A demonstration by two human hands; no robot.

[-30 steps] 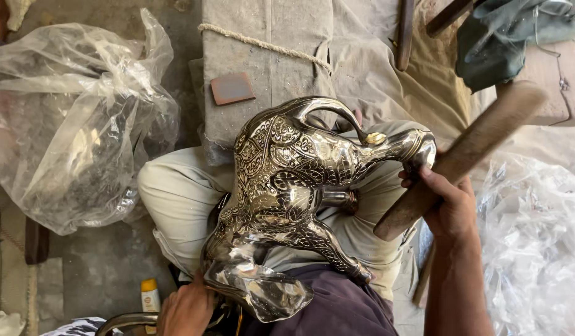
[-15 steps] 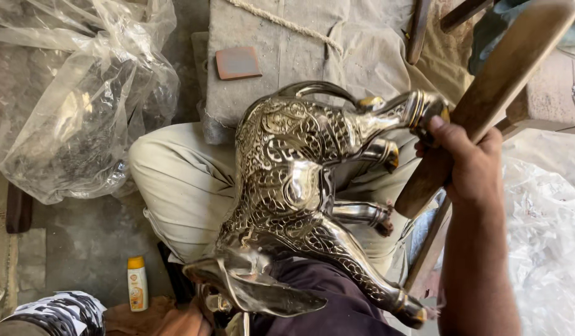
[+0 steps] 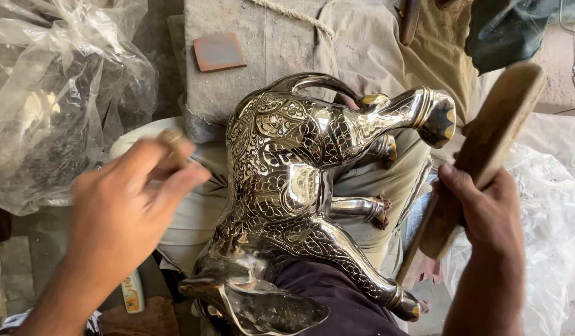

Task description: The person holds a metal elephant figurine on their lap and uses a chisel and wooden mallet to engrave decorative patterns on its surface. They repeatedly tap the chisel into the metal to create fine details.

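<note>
The right hand (image 3: pixel 480 211) was clamped around the lower part of a wooden mallet (image 3: pixel 486 149), whose broad, worn head rose toward the upper right, clear of the metal. The left hand (image 3: pixel 122 211) hovered blurred above the person's left knee, fingers drawn together round a small thin tool (image 3: pixel 171 135) at the fingertips; what sort of tool it was could not be made out. The two hands were well apart, with the silver metal animal figure (image 3: pixel 287 186) between them. That figure lay on its side across the person's lap, its engraved body shining, its gold-tipped legs pointing right toward the mallet and its head low near the bottom edge. Beyond the lap stood a grey stone block (image 3: pixel 262 56) bearing a small reddish tile (image 3: pixel 219 51). A crumpled clear plastic bag (image 3: pixel 57 106) lay at the left, and a small yellow bottle (image 3: pixel 133 291) stood on the floor beneath the left wrist.
</note>
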